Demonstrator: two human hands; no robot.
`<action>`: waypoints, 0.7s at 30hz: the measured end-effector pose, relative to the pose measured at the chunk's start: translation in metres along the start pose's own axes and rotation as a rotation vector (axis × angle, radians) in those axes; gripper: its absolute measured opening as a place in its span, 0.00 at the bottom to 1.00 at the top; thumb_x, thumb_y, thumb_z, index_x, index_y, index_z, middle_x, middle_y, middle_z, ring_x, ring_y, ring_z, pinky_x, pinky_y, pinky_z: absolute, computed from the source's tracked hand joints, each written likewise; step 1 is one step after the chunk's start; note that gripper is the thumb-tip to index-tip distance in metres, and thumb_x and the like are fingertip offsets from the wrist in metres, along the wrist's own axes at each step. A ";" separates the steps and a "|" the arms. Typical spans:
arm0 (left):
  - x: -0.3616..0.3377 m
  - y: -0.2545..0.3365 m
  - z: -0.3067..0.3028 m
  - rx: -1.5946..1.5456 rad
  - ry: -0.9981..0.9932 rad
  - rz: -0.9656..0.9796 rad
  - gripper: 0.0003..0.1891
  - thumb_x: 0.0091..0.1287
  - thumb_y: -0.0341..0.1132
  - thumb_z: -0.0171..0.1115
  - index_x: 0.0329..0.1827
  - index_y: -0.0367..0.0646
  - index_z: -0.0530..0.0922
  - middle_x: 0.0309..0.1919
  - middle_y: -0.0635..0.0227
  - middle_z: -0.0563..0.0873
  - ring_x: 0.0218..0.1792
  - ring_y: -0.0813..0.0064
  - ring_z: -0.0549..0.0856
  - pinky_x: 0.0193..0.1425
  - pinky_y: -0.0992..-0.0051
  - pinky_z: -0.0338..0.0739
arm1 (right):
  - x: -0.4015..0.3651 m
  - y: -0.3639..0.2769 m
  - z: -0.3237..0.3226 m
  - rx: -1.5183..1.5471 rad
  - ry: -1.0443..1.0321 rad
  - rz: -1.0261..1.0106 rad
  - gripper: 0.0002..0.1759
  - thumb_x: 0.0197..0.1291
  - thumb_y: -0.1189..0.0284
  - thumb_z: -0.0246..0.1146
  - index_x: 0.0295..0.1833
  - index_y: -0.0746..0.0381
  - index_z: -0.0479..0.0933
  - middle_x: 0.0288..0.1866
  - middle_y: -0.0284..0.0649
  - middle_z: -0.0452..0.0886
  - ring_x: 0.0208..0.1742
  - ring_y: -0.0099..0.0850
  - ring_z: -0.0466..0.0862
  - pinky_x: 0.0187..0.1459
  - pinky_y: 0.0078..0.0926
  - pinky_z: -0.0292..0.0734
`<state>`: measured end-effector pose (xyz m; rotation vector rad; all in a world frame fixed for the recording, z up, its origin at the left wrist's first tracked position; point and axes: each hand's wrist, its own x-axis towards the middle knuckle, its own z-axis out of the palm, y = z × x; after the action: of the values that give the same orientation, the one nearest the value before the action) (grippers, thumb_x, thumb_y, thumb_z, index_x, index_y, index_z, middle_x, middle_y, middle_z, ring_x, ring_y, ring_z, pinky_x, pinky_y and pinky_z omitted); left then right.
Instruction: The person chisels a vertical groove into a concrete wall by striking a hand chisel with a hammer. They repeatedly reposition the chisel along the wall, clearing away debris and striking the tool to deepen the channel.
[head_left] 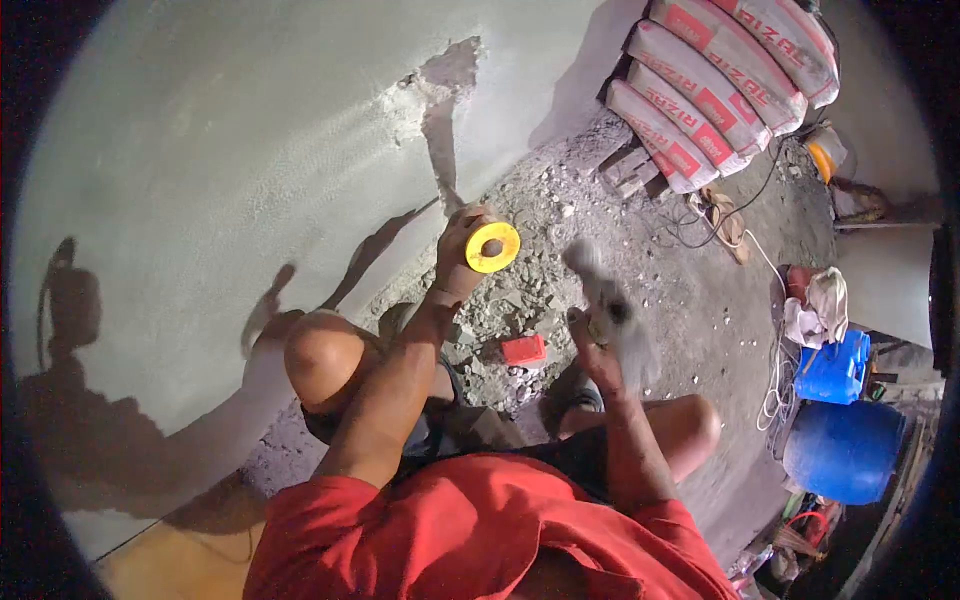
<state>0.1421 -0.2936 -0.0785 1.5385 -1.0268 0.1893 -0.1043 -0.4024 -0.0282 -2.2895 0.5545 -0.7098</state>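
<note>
My left hand (458, 250) is wrapped round a chisel with a round yellow hand guard (480, 262), held close to the wall (250, 120). The guard faces me, and the chisel's shaft and tip are hidden behind it. A chased groove (437, 135) runs down the wall, broken wider at its top. My right hand (600, 362) is closed on a hammer (588, 262), smeared by motion, raised to the right of the chisel. Between my feet a small red box (523, 349) lies on the rubble (500, 310).
Stacked cement bags (690, 110) stand against the wall at upper right. A white cord (770, 265) trails across the dusty floor (700, 320). Along the right side stand a blue jug (833, 367), a blue drum (845, 452) and a white cloth (826, 305).
</note>
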 end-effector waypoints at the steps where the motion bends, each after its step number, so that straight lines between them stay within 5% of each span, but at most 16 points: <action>1: -0.001 0.002 -0.003 -0.026 0.007 -0.022 0.13 0.55 0.33 0.71 0.43 0.46 0.80 0.45 0.64 0.84 0.49 0.57 0.83 0.52 0.63 0.79 | -0.016 0.040 0.029 0.151 -0.005 -0.023 0.10 0.52 0.69 0.71 0.35 0.60 0.77 0.29 0.38 0.77 0.32 0.33 0.78 0.33 0.30 0.73; 3: -0.011 -0.030 0.007 -0.134 -0.012 -0.157 0.14 0.55 0.33 0.71 0.44 0.46 0.80 0.44 0.64 0.84 0.49 0.56 0.83 0.52 0.63 0.79 | -0.002 0.025 0.033 0.147 -0.193 0.112 0.11 0.49 0.70 0.70 0.39 0.60 0.80 0.29 0.47 0.82 0.32 0.47 0.84 0.36 0.38 0.79; 4: -0.009 -0.025 0.006 -0.100 -0.017 -0.108 0.15 0.56 0.34 0.71 0.45 0.46 0.80 0.44 0.63 0.83 0.48 0.57 0.83 0.52 0.64 0.79 | 0.012 0.009 0.047 -0.173 -0.263 0.332 0.14 0.50 0.67 0.71 0.39 0.63 0.79 0.28 0.48 0.83 0.31 0.45 0.85 0.36 0.40 0.79; 6: 0.007 -0.014 0.003 -0.069 -0.022 -0.042 0.16 0.57 0.34 0.71 0.47 0.45 0.79 0.44 0.63 0.83 0.47 0.57 0.83 0.52 0.64 0.79 | 0.020 -0.009 0.041 -0.223 -0.199 0.357 0.17 0.51 0.64 0.71 0.40 0.65 0.79 0.28 0.50 0.83 0.33 0.40 0.87 0.36 0.39 0.78; 8: 0.012 -0.005 0.001 0.029 -0.029 -0.169 0.17 0.60 0.35 0.71 0.50 0.44 0.78 0.43 0.61 0.83 0.44 0.59 0.85 0.50 0.67 0.80 | 0.028 -0.042 0.021 -0.073 -0.165 0.398 0.17 0.51 0.63 0.72 0.39 0.65 0.79 0.28 0.50 0.83 0.32 0.39 0.86 0.35 0.37 0.78; 9: 0.010 -0.017 0.006 -0.267 -0.005 -0.293 0.15 0.62 0.35 0.70 0.50 0.41 0.79 0.42 0.60 0.84 0.42 0.60 0.85 0.47 0.69 0.80 | 0.032 -0.056 0.011 0.079 -0.125 0.431 0.17 0.51 0.62 0.72 0.38 0.65 0.79 0.28 0.49 0.83 0.30 0.37 0.86 0.34 0.36 0.78; 10: 0.017 -0.008 0.001 -0.102 -0.026 -0.251 0.13 0.62 0.33 0.68 0.48 0.40 0.79 0.40 0.60 0.85 0.42 0.62 0.86 0.46 0.69 0.81 | 0.037 -0.058 0.003 0.081 -0.116 0.428 0.17 0.51 0.62 0.72 0.38 0.65 0.79 0.28 0.49 0.83 0.30 0.37 0.86 0.34 0.36 0.78; 13: 0.011 -0.012 0.003 -0.244 0.007 -0.234 0.13 0.63 0.30 0.67 0.50 0.40 0.78 0.42 0.62 0.85 0.44 0.68 0.85 0.49 0.70 0.81 | 0.027 -0.033 0.006 0.327 -0.033 -0.083 0.17 0.50 0.63 0.72 0.37 0.64 0.79 0.29 0.47 0.83 0.30 0.38 0.85 0.35 0.34 0.78; 14: 0.012 -0.005 0.000 -0.221 0.001 -0.196 0.14 0.63 0.29 0.67 0.51 0.41 0.78 0.43 0.64 0.84 0.45 0.70 0.85 0.51 0.70 0.81 | 0.019 -0.005 0.024 0.444 -0.039 -0.077 0.16 0.50 0.64 0.72 0.38 0.64 0.79 0.29 0.47 0.83 0.30 0.38 0.85 0.35 0.33 0.78; 16: 0.011 0.004 -0.002 -0.107 -0.011 -0.073 0.15 0.63 0.29 0.67 0.52 0.42 0.77 0.44 0.65 0.84 0.45 0.72 0.84 0.51 0.71 0.81 | 0.021 0.025 0.036 0.209 -0.218 0.204 0.17 0.51 0.63 0.70 0.40 0.64 0.80 0.31 0.50 0.84 0.32 0.42 0.86 0.37 0.36 0.79; 17: 0.001 -0.006 0.004 -0.537 0.029 -0.391 0.15 0.61 0.29 0.68 0.51 0.41 0.77 0.44 0.66 0.84 0.45 0.73 0.84 0.51 0.71 0.81 | 0.034 0.013 0.036 -0.097 -0.287 0.487 0.20 0.53 0.60 0.69 0.46 0.63 0.81 0.35 0.56 0.84 0.39 0.49 0.87 0.41 0.39 0.80; 20: -0.011 -0.027 0.022 -1.140 0.185 -0.740 0.15 0.63 0.34 0.69 0.47 0.36 0.77 0.44 0.68 0.82 0.43 0.74 0.83 0.50 0.74 0.81 | 0.026 0.014 0.023 -0.084 -0.086 0.389 0.22 0.52 0.60 0.70 0.48 0.64 0.81 0.35 0.53 0.86 0.40 0.47 0.88 0.41 0.39 0.81; 21: -0.018 -0.013 0.013 -0.859 0.086 -0.609 0.14 0.62 0.32 0.69 0.47 0.36 0.77 0.44 0.67 0.82 0.43 0.73 0.84 0.51 0.74 0.81 | 0.018 -0.010 0.005 -0.088 -0.098 0.420 0.22 0.52 0.60 0.70 0.48 0.64 0.81 0.35 0.53 0.86 0.40 0.47 0.88 0.41 0.39 0.81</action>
<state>0.1354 -0.2973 -0.1028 0.9610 -0.4212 -0.5466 -0.0856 -0.4030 -0.0189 -2.1697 0.9973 -0.3722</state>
